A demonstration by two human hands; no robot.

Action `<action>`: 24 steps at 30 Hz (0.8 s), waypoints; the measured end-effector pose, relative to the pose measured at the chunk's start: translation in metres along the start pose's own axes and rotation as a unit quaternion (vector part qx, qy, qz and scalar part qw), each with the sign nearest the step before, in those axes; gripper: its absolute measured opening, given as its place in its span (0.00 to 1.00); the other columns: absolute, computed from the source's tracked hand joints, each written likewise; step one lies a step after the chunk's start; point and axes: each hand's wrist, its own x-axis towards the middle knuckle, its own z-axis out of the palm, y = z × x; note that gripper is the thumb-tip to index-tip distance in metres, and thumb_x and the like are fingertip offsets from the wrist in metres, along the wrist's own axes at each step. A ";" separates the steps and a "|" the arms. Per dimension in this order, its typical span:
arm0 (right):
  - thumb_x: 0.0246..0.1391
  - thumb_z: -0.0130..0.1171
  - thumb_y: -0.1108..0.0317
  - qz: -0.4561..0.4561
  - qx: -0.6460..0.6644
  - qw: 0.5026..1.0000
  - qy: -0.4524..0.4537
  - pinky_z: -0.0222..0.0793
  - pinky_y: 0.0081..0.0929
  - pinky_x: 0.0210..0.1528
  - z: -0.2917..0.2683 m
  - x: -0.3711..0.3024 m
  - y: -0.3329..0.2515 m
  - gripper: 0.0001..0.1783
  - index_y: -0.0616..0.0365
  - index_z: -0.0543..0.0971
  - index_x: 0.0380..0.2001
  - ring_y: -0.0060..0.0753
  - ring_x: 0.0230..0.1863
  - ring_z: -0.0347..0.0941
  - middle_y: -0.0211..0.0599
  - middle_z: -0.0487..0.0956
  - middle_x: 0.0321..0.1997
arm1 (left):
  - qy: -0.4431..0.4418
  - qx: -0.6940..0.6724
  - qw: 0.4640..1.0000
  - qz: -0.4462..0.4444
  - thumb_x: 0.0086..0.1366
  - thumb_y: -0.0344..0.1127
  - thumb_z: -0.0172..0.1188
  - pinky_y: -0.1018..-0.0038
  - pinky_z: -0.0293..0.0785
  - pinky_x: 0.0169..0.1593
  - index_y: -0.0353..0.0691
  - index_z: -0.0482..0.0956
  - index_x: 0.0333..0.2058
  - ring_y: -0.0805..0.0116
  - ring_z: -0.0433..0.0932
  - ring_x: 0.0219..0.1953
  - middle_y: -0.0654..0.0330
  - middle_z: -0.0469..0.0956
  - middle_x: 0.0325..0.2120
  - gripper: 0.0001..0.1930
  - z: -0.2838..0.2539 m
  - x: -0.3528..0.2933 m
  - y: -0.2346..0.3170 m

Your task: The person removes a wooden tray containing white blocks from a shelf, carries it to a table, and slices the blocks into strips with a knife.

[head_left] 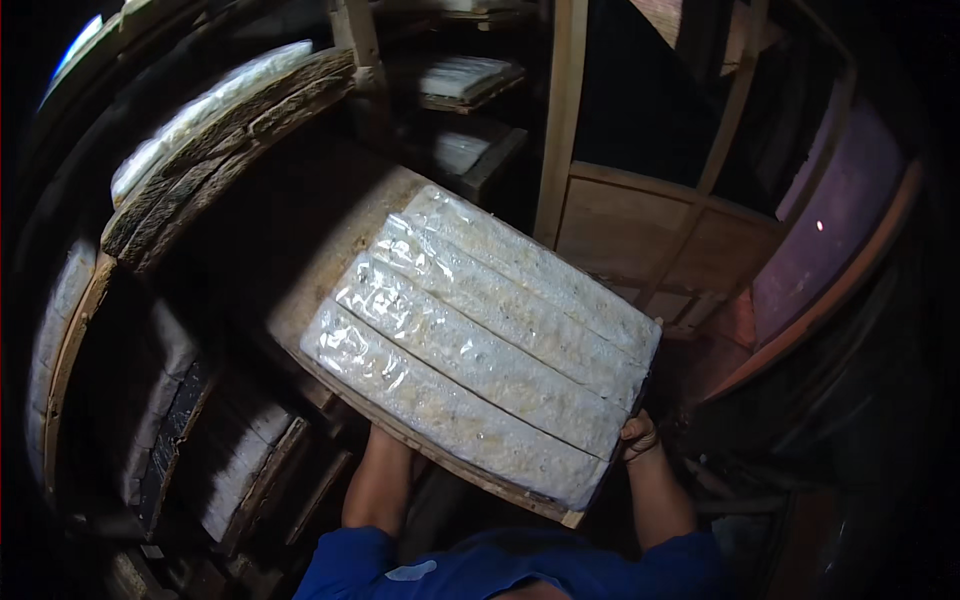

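A wooden board (572, 519) lies tilted across the middle, bearing several long white mottled slabs (480, 345) side by side, wrapped in clear shiny plastic. They look like tempeh. My right hand (641, 436) is closed round the board's right end, near its lower corner, its thumb and knuckles showing. My left forearm reaches up to the board's near edge, and the hand itself is hidden beneath. A bare brown wooden surface (340, 265) shows beyond the slabs' far left end; whether it is part of the same board I cannot tell.
Racks at left hold more boards with white wrapped slabs (245, 470), and a rough thick-edged shelf (220, 150) sits above them. Further shelves (470, 80) stand behind. A wooden frame (560, 120) with panels rises at back right, beside a purple sheet (835, 210).
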 end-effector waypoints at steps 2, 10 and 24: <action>0.36 0.69 0.76 -0.025 -0.015 0.999 0.017 0.67 0.50 0.65 -0.009 -0.024 -0.012 0.44 0.65 0.70 0.63 0.52 0.59 0.75 0.48 0.78 0.59 | 0.005 0.004 1.000 -0.028 0.72 0.52 0.46 0.51 0.71 0.62 0.38 0.71 0.61 0.49 0.76 0.56 0.49 0.76 0.56 0.28 -0.001 -0.011 -0.023; 0.38 0.71 0.72 -0.058 -0.056 0.996 0.026 0.68 0.46 0.63 -0.070 -0.128 -0.054 0.42 0.63 0.72 0.61 0.50 0.57 0.76 0.46 0.80 0.56 | 0.051 0.043 0.990 -0.125 0.72 0.52 0.46 0.51 0.71 0.62 0.38 0.71 0.61 0.49 0.76 0.56 0.49 0.76 0.56 0.28 -0.021 -0.073 -0.103; 0.40 0.72 0.66 -0.139 -0.053 0.977 0.149 0.70 0.44 0.59 -0.081 -0.221 0.011 0.38 0.63 0.74 0.59 0.47 0.54 0.76 0.44 0.81 0.53 | 0.046 0.171 0.931 -0.319 0.72 0.52 0.46 0.51 0.70 0.62 0.38 0.70 0.62 0.48 0.76 0.57 0.48 0.75 0.57 0.28 -0.073 -0.023 -0.083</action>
